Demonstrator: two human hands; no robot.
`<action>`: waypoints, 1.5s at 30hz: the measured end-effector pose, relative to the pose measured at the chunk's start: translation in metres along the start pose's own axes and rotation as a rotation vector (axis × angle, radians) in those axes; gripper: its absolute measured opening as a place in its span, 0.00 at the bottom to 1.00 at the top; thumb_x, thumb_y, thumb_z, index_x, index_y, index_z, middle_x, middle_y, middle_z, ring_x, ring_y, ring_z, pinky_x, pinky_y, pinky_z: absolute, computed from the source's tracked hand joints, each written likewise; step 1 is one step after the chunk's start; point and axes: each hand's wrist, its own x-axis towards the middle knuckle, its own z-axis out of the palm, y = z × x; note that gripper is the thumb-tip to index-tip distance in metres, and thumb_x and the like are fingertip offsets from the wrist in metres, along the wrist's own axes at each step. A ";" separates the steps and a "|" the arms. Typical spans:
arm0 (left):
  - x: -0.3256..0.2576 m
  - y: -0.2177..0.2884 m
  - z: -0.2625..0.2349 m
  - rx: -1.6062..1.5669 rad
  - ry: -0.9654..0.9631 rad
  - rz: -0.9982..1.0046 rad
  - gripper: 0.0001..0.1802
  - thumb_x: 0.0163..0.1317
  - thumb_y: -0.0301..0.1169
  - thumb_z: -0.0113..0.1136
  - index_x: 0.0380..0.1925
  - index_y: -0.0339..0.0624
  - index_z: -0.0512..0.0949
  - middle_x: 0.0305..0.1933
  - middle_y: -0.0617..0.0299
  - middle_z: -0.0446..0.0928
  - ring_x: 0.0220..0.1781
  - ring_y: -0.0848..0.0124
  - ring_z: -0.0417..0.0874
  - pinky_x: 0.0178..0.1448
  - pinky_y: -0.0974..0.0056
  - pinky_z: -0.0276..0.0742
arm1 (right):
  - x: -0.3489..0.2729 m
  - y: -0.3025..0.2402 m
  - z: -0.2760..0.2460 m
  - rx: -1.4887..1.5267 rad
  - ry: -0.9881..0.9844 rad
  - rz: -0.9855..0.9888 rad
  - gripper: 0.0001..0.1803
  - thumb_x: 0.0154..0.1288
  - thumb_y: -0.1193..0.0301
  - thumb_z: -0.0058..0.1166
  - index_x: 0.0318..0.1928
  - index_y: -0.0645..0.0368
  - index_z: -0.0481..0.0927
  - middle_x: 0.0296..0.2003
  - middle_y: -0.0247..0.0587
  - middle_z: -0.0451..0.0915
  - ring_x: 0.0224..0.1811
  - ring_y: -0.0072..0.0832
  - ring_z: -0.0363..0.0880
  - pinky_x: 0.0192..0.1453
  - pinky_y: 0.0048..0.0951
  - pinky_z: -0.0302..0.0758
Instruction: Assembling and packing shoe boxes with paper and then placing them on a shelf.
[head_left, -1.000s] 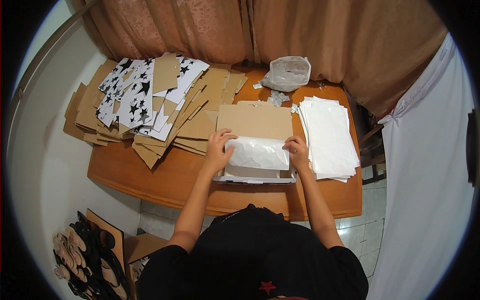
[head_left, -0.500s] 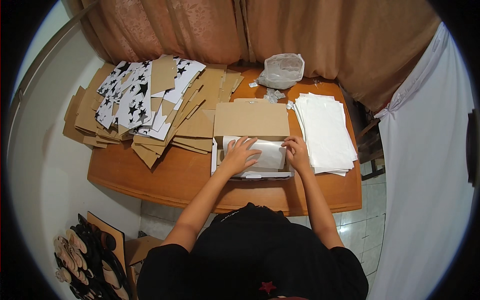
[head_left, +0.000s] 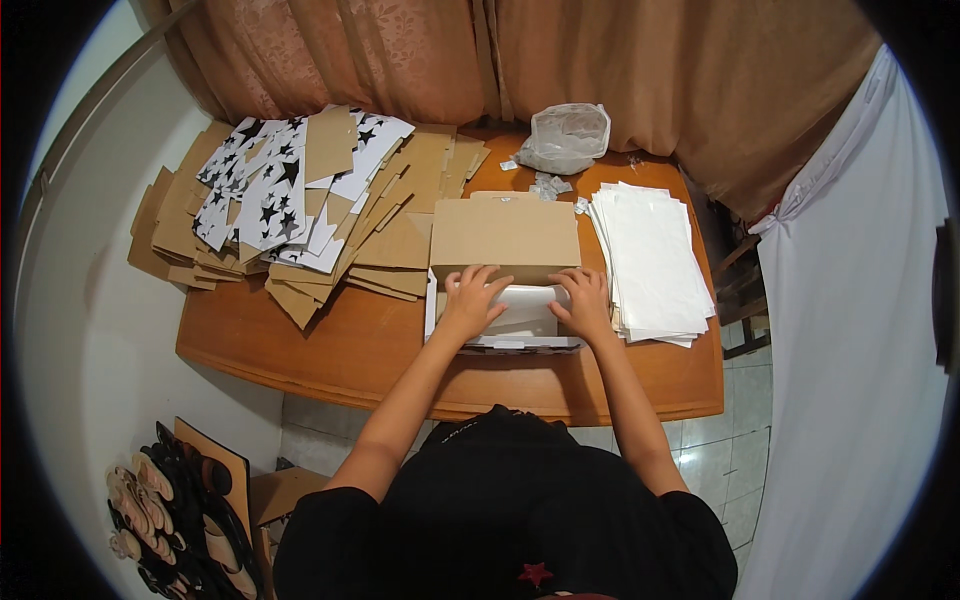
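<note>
A brown cardboard box [head_left: 505,235] stands on the table in front of me, its lid raised at the far side. Black-and-white patterning shows on its near wall. Inside lies a sheet of white paper [head_left: 528,305], its far edge curling up. My left hand [head_left: 472,305] is at the box's left side, fingers bent over the paper's far edge and thumb in front. My right hand [head_left: 583,302] mirrors it at the right, also gripping the sheet. Both sets of fingertips are close to the base of the lid, and part of the sheet is hidden beneath the hands.
Flat cardboard blanks [head_left: 385,235], some star-patterned, are heaped at the left. White paper sheets [head_left: 655,265] lie stacked at the right. Behind the box stands a clear plastic bag [head_left: 565,140] with small packets [head_left: 548,187] beside it. Shoes [head_left: 175,515] are at lower left.
Both hands have drawn closer together at the paper's far edge; the right moved left, inside the box. The sheet has shifted and now curls upward. The lid leans a little nearer.
</note>
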 end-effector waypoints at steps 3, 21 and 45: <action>0.000 -0.024 -0.004 -0.024 0.048 -0.064 0.24 0.47 0.27 0.59 0.48 0.55 0.75 0.58 0.64 0.67 0.63 0.61 0.61 0.63 0.49 0.49 | 0.002 0.003 0.001 0.106 0.077 0.018 0.16 0.50 0.72 0.55 0.43 0.52 0.78 0.44 0.33 0.76 0.52 0.38 0.65 0.59 0.40 0.57; 0.009 -0.070 -0.007 -0.076 0.153 -0.165 0.15 0.38 0.24 0.67 0.29 0.57 0.83 0.63 0.63 0.63 0.69 0.53 0.50 0.68 0.47 0.40 | 0.012 0.032 0.004 0.151 -0.005 0.167 0.13 0.47 0.76 0.56 0.37 0.50 0.82 0.39 0.32 0.78 0.49 0.37 0.69 0.59 0.38 0.58; 0.018 -0.056 -0.028 -0.244 0.102 -0.134 0.12 0.53 0.33 0.51 0.36 0.57 0.81 0.58 0.67 0.68 0.65 0.58 0.59 0.65 0.44 0.46 | 0.037 0.035 0.008 0.176 -0.045 0.088 0.08 0.48 0.78 0.55 0.24 0.48 0.82 0.34 0.28 0.78 0.44 0.33 0.71 0.59 0.44 0.58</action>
